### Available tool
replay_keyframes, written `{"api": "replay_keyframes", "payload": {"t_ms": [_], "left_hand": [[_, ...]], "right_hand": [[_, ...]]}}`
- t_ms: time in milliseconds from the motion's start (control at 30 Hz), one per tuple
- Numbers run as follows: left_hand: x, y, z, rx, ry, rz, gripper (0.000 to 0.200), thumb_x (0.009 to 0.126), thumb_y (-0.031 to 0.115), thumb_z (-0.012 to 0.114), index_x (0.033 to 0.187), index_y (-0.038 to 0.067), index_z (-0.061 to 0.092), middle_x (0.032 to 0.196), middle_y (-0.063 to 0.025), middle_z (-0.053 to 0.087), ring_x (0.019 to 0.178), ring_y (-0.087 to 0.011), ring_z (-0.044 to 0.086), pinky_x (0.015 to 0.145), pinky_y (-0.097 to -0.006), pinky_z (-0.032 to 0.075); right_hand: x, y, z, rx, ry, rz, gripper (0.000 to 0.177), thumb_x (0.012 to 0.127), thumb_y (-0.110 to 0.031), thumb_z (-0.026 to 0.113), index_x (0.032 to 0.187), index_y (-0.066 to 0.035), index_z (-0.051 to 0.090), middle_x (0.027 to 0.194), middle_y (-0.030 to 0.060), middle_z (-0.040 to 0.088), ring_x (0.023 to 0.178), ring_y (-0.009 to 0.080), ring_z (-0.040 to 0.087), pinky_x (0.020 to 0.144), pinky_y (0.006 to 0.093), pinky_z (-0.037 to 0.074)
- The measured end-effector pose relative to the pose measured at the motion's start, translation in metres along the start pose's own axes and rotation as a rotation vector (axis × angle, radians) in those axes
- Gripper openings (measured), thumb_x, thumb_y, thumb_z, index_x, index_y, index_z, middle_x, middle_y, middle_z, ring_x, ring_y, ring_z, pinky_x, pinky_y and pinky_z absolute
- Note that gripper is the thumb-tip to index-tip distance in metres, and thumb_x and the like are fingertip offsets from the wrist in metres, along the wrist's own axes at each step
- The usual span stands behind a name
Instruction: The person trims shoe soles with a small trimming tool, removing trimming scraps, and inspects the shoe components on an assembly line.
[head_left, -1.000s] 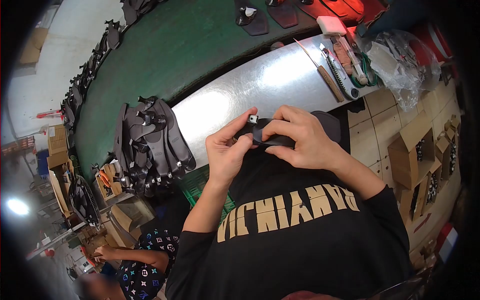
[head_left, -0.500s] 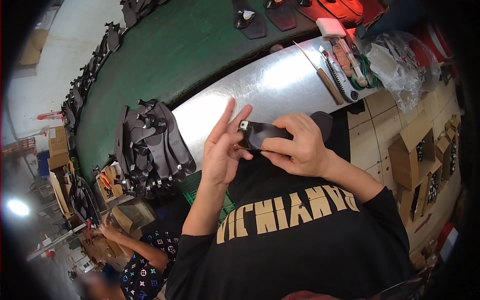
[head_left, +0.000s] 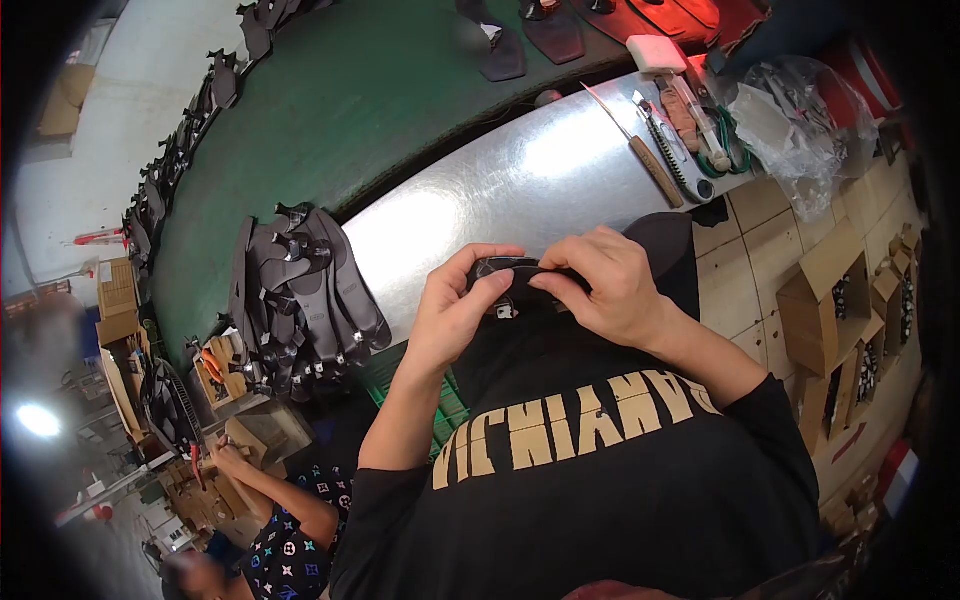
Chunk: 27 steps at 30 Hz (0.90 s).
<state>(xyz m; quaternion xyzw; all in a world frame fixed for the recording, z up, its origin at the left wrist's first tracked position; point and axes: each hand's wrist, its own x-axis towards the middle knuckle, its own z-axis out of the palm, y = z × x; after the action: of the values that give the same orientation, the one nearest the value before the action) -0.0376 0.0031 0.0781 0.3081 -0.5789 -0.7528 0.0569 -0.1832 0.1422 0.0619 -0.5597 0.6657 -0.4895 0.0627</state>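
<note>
A black sandal (head_left: pixel 664 243) is held between both hands, close in front of my chest. Its sole sticks out to the right, beyond my right hand. My left hand (head_left: pixel 465 300) is closed on its left end, thumb on the near side and fingers behind. A small whitish square piece (head_left: pixel 505 312) shows just below that thumb. With thumb and fingers bent, my right hand (head_left: pixel 605 280) pinches the strap part near the middle. Fingers cover much of the strap. To the left, a pile of black sandals (head_left: pixel 310 290) lies at the metal table's edge.
On the metal table (head_left: pixel 430 215) lie a wooden-handled awl (head_left: pixel 655 170), a cutter knife (head_left: pixel 670 145) and a white block (head_left: pixel 656 54). Beyond runs a green conveyor belt (head_left: pixel 350 110) with sandals along it. A co-worker's arm (head_left: pixel 280 495) is at lower left; cardboard boxes (head_left: pixel 825 310) stand right.
My left hand has gone from spread fingers to a closed grip on the sandal. The sandal has turned, so its whitish square piece now sits lower. A sandal on the belt has shifted slightly left.
</note>
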Motion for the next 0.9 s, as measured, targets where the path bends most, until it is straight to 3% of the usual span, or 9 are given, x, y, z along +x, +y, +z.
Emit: {"api": "replay_keyframes", "payload": {"t_ms": [133,233,433,500,633,700,767,867,900], "left_hand": [[0.003,-0.007,-0.003,0.174,0.031,0.007,0.021,0.091,0.011,0.059,0.107,-0.002,0.063,0.089,-0.0066,0.068,0.073,-0.0088,0.063,0.059,-0.0217,0.055],[0.001,-0.002,0.002,0.159,0.063,0.008,0.016,0.091,0.011,0.059,0.101,0.000,0.066,0.076,0.0013,0.064,0.063,-0.0025,0.053,0.055,-0.0176,0.041],[-0.005,0.007,0.001,0.463,0.108,0.222,0.014,0.086,0.011,0.064,0.091,-0.002,0.067,0.076,-0.0009,0.065,0.065,-0.0049,0.055,0.057,-0.0197,0.042],[-0.008,0.008,0.000,0.405,0.107,0.341,0.015,0.082,0.010,0.066,0.090,-0.002,0.064,0.064,-0.0011,0.059,0.052,-0.0062,0.051,0.045,-0.0191,0.034],[-0.019,0.024,-0.009,0.321,0.319,0.224,0.011,0.079,0.008,0.067,0.085,-0.001,0.066,0.062,-0.0019,0.058,0.050,-0.0076,0.048,0.044,-0.0198,0.035],[-0.002,0.006,-0.037,0.267,0.498,0.453,0.015,0.080,0.013,0.070,0.089,0.003,0.065,0.071,-0.0048,0.063,0.052,-0.0097,0.054,0.041,-0.0192,0.035],[-0.003,-0.017,-0.087,0.628,0.539,0.638,0.040,0.086,0.003,0.060,0.125,-0.004,0.054,0.117,-0.0133,0.058,0.099,-0.0236,0.056,0.079,-0.0340,0.049],[-0.004,-0.010,-0.071,-0.192,0.539,0.252,0.044,0.087,0.016,0.058,0.127,-0.002,0.054,0.116,-0.0112,0.058,0.102,-0.0234,0.054,0.084,-0.0342,0.047],[-0.005,-0.016,-0.066,-0.179,0.420,0.216,0.042,0.090,0.015,0.055,0.127,-0.003,0.053,0.116,-0.0125,0.059,0.104,-0.0242,0.054,0.084,-0.0366,0.049]], "right_hand": [[-0.004,0.001,0.005,0.047,0.009,0.076,0.019,0.077,-0.012,0.074,0.085,-0.007,0.057,0.070,0.0061,0.063,0.065,0.0264,0.062,0.060,0.0353,0.046],[-0.006,0.005,0.008,0.104,0.001,0.115,0.016,0.078,-0.012,0.073,0.086,-0.005,0.062,0.073,0.0096,0.065,0.066,0.0265,0.063,0.061,0.0333,0.048],[0.005,0.008,0.000,0.733,-0.259,0.620,0.012,0.081,-0.012,0.072,0.085,-0.002,0.069,0.073,0.0068,0.068,0.067,0.0098,0.061,0.063,0.0259,0.048],[0.015,0.019,-0.002,0.796,-0.377,0.435,0.015,0.081,-0.015,0.073,0.085,-0.002,0.068,0.073,0.0029,0.067,0.067,0.0064,0.058,0.062,0.0258,0.047],[0.044,0.018,-0.015,0.460,-0.446,0.264,0.016,0.081,-0.016,0.071,0.091,-0.004,0.068,0.085,0.0078,0.068,0.080,0.0172,0.064,0.072,0.0302,0.049],[0.056,0.026,-0.026,0.147,0.312,-0.192,0.019,0.081,-0.013,0.068,0.098,-0.004,0.065,0.103,0.0115,0.064,0.090,0.0281,0.062,0.078,0.0353,0.049],[0.062,0.053,-0.040,-0.096,0.482,-0.110,0.022,0.081,-0.014,0.067,0.100,-0.004,0.062,0.110,0.0126,0.060,0.094,0.0310,0.059,0.080,0.0379,0.047],[0.044,0.087,-0.034,-0.475,0.454,0.043,0.025,0.082,-0.012,0.062,0.104,-0.001,0.059,0.101,0.0135,0.056,0.092,0.0304,0.055,0.077,0.0416,0.046],[0.035,0.095,-0.029,-0.623,0.416,0.117,0.022,0.084,-0.011,0.056,0.103,0.000,0.059,0.096,0.0138,0.055,0.090,0.0295,0.053,0.076,0.0427,0.046]]}}
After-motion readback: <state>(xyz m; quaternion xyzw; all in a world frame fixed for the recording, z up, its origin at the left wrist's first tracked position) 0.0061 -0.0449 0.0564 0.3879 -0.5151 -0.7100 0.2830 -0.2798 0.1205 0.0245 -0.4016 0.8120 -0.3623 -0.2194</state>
